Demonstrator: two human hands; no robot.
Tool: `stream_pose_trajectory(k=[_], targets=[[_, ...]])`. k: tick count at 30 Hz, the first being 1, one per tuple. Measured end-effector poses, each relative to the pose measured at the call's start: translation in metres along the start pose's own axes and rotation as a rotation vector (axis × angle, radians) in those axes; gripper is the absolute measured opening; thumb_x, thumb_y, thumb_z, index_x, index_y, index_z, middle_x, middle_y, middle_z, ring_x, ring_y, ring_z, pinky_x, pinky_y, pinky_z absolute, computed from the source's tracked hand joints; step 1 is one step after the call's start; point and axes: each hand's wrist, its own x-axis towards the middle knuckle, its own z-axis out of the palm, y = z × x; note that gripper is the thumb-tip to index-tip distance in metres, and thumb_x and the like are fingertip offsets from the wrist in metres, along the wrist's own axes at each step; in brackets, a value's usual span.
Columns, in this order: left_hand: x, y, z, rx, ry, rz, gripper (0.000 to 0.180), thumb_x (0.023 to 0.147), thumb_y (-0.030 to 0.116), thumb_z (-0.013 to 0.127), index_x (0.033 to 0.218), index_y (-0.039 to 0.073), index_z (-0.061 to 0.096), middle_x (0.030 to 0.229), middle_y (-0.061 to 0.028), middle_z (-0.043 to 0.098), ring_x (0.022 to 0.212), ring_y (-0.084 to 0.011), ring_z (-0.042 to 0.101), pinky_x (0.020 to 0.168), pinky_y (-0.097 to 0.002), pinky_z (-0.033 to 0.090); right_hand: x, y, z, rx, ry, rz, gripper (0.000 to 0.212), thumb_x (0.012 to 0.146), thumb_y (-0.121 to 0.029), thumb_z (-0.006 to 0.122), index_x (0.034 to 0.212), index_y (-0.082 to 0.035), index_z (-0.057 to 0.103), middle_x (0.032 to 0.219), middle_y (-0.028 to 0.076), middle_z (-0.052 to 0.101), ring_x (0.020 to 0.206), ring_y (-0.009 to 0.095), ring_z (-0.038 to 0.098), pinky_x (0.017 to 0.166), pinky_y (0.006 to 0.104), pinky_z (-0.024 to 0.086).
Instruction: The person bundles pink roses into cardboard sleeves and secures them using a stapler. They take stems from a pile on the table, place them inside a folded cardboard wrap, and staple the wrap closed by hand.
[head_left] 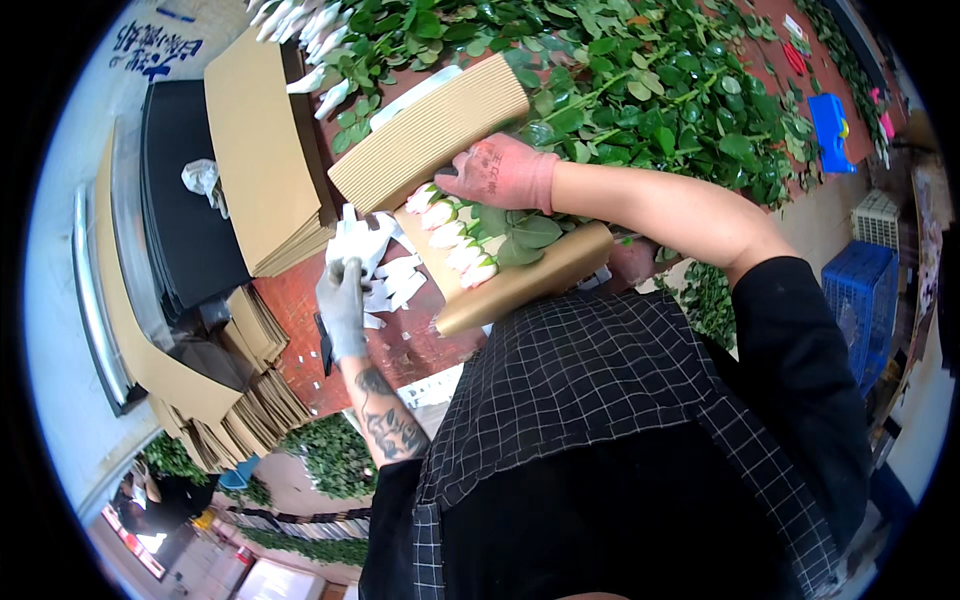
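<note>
Head view: L hand (346,296), pale-grey gloved, is at small white paper pcs (402,282); can't tell if gripping. R hand (500,172), pink-gloved, fingers curled against tan ribbed cardboard (430,128), grip unclear. Pink-white roses (450,236) lie beside it, on brown wrap (530,280) over red bench (425,352).

One strip of ribbed cardboard (430,130) serves as the landmark. Just below it show five pale pink roses (447,235). Two gloved hands appear: one right hand (495,172) at its lower right edge, one left hand (345,305) below its left end, beside several white paper scraps (402,282), too overlapped to count. Well to its right are one blue tape dispenser (830,133), one pair of red scissors (794,60) and one blue crate (860,310).
</note>
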Motion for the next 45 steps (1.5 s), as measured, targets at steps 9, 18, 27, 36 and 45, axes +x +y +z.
stream_pose_trajectory(k=[9,18,27,36,45], targets=[[-0.055,0.130,0.062,0.883,-0.208,0.814,0.060,0.080,0.033,0.065,0.132,0.008,0.052,0.139,-0.0176,0.047,0.128,-0.0378,0.043,0.110,-0.0492,0.027,-0.001,0.004,-0.026,0.190,-0.274,0.078,0.032,0.082,-0.015,0.055,0.112,-0.005,0.054,0.093,0.013,0.064,0.088,0.027,0.066,0.075,0.0380,0.053],[-0.046,0.099,0.083,0.966,-0.379,0.837,0.093,0.067,0.036,0.073,0.143,0.001,0.035,0.149,-0.0302,0.025,0.138,-0.0464,0.023,0.114,-0.0516,0.019,-0.168,0.005,-0.129,1.331,0.320,0.971,0.022,0.080,-0.010,0.062,0.100,-0.001,0.065,0.087,0.007,0.066,0.086,0.019,0.065,0.077,0.0302,0.052],[-0.042,0.093,0.091,0.941,-0.416,0.860,0.094,0.067,0.038,0.074,0.142,-0.002,0.033,0.149,-0.0328,0.022,0.137,-0.0511,0.022,0.113,-0.0533,0.021,-0.223,-0.031,-0.031,0.795,0.538,1.120,0.012,0.093,-0.013,0.056,0.103,-0.007,0.057,0.085,0.002,0.059,0.077,0.014,0.055,0.067,0.0315,0.045],[-0.041,0.096,0.097,0.938,-0.400,0.867,0.098,0.067,0.039,0.076,0.145,0.001,0.030,0.149,-0.0309,0.023,0.138,-0.0497,0.021,0.112,-0.0523,0.024,-0.191,0.005,-0.028,1.731,1.055,1.278,0.025,0.091,-0.015,0.059,0.114,-0.007,0.053,0.097,0.001,0.058,0.090,0.013,0.060,0.078,0.0280,0.051],[-0.042,0.090,0.080,0.648,-0.277,0.856,0.077,0.073,0.039,0.069,0.138,0.004,0.044,0.141,-0.0252,0.041,0.131,-0.0395,0.039,0.109,-0.0474,0.030,-0.208,-0.003,-0.139,0.652,-0.023,1.351,0.027,0.081,-0.013,0.057,0.101,0.002,0.068,0.104,0.010,0.069,0.091,0.018,0.064,0.082,0.0299,0.049]])
